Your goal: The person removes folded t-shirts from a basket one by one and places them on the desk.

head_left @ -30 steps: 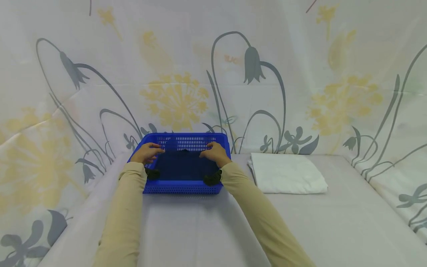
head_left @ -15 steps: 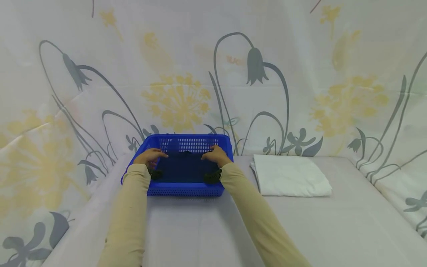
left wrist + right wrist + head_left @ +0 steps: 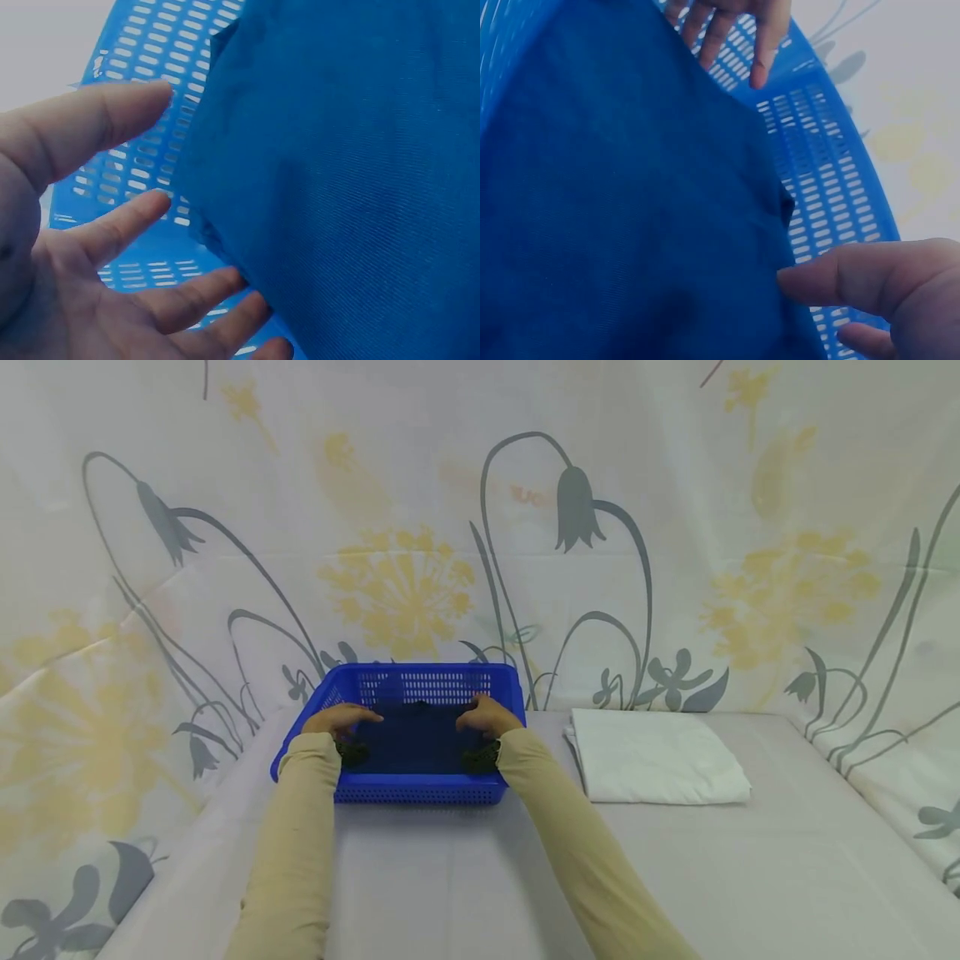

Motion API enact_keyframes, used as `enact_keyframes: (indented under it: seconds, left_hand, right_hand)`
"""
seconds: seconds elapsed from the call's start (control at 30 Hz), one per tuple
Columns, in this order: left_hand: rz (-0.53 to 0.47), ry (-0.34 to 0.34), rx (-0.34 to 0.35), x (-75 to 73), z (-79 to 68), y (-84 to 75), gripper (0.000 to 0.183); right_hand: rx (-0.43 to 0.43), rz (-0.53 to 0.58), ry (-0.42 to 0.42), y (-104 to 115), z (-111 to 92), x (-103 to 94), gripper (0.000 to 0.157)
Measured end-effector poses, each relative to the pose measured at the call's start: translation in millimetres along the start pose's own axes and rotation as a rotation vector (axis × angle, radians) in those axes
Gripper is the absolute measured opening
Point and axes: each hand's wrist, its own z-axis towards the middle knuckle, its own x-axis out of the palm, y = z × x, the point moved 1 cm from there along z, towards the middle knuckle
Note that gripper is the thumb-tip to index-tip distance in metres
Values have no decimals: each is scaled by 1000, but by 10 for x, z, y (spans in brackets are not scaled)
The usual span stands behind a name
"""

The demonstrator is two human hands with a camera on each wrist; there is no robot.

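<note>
A dark blue folded cloth lies in a blue perforated plastic basket in the head view. My left hand is inside the basket at the cloth's left side. In the left wrist view its thumb stands apart, and fingertips of its spread fingers reach the edge of the cloth. Across from it, my right hand is at the cloth's right side. The right wrist view shows the right thumb at the cloth's edge, with a finger apart below it.
A folded white cloth lies right of the basket on the pale table cover. Behind the table hangs a flower-printed curtain. A dark lump shows below the right wrist, and another below the left.
Both hands have sunk lower into the basket along the cloth's sides. The head view has shifted slightly; the white cloth has stayed in place.
</note>
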Motion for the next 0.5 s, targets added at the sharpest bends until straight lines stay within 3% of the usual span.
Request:
enact_keyframes:
  seconds: [0.1, 0.13, 0.3, 0.5]
  left_hand:
    - [-22, -10, -9, 91, -320, -212, 73]
    - [-45, -12, -5, 103, -361, -232, 72]
    - [-120, -38, -22, 110, -341, -189, 70]
    - [-166, -19, -33, 113, -323, -201, 68]
  right_hand:
    - [-35, -38, 49, 10, -69, 9, 73]
    - [-40, -60, 65, 7, -69, 13, 75]
    - [-46, -125, 130, -66, 45, 28, 82]
    - [-34, -123, 96, -61, 38, 10, 82]
